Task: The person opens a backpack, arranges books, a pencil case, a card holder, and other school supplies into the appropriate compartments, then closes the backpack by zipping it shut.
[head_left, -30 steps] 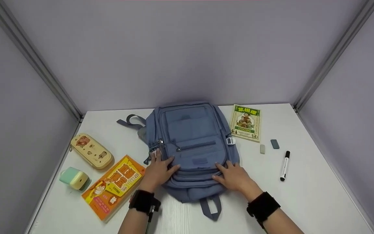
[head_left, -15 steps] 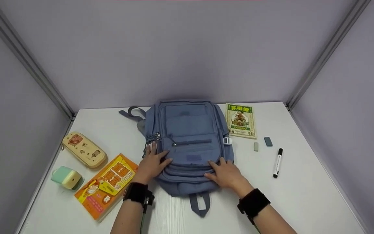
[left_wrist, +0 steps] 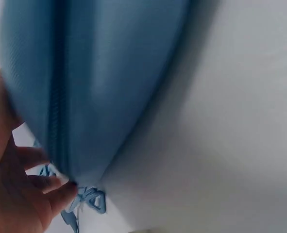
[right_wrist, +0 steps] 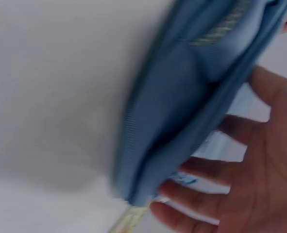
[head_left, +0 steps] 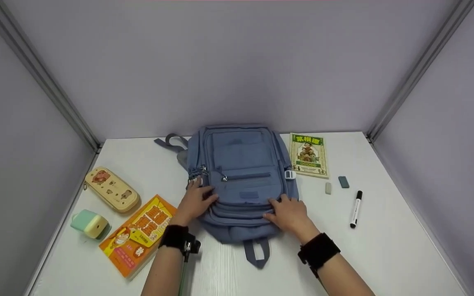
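Note:
A blue backpack (head_left: 243, 156) lies front side up at the middle of the table, its top handle loop (head_left: 257, 257) toward me. On its left side rests my left hand (head_left: 194, 202), thumb on the front edge and fingers by the zipper pulls and cords. My right hand (head_left: 290, 213) touches the lower right side with spread fingers. From the left wrist view, the fingertips (left_wrist: 63, 191) press the bag's side near a blue cord. In the right wrist view, nearly straight fingers (right_wrist: 206, 194) lie along the other side of the bag.
Left of the bag are a cream pencil case (head_left: 113, 189), a green-and-yellow pencil sharpener (head_left: 91, 224) and a thick orange book (head_left: 138, 236). To its right lie a green-covered book (head_left: 309, 156), two small eraser-like blocks, one dark (head_left: 344, 182), and a marker (head_left: 356, 209). Walls enclose the table.
The backpack has slid slightly away from me toward the back wall, both hands moving along with it. The head view has shifted a little; the other objects stay in place.

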`<state>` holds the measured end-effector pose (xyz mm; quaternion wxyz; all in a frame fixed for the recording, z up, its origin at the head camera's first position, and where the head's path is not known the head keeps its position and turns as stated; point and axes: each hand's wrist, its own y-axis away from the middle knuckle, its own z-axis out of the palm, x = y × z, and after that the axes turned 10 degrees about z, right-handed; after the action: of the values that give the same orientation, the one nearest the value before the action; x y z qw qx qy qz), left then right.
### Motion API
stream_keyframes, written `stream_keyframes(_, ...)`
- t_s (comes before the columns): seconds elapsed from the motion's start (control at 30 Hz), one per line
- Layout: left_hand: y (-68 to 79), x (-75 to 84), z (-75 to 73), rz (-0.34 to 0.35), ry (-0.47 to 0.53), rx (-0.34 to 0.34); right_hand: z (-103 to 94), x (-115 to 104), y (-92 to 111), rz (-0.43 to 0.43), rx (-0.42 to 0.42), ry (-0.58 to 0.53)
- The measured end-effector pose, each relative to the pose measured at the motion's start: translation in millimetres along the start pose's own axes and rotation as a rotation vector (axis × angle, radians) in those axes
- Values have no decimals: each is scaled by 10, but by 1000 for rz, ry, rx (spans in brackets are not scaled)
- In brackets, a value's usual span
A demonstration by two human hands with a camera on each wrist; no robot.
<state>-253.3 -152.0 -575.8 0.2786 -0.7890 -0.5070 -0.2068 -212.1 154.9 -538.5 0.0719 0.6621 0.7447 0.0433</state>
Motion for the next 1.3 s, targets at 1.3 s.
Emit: stream_keyframes(1.3,3,-330,36,-326,-108,289,158,-352,-390,-146,-135,-27)
